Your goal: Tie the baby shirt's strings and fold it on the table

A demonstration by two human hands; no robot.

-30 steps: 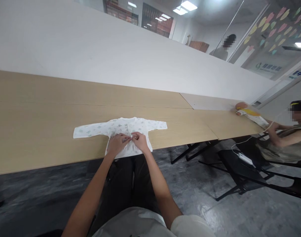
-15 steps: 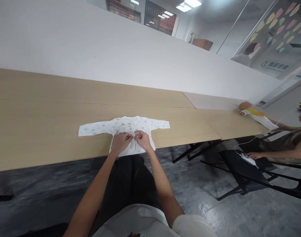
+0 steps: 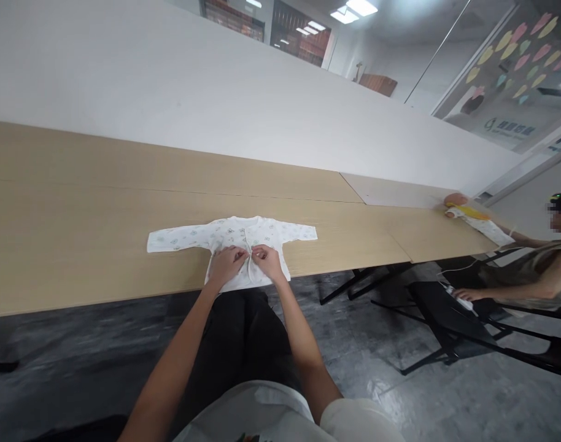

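Note:
A small white baby shirt with a faint print lies flat on the wooden table, its sleeves spread to both sides and its hem at the table's front edge. My left hand rests on the shirt's front, fingertips pinched at the left side of the front opening. Opposite it, my right hand pinches the other edge of the opening. Both sets of fingertips almost meet at the middle of the shirt. Whatever fastener lies between them is too small to make out.
A white wall runs behind the table. To the right, a person sits beside a black folding chair. A doll in white and yellow clothing lies at the table's far right end.
My hands stay at the same place on the shirt, with only slight finger movement. The view has shifted a little.

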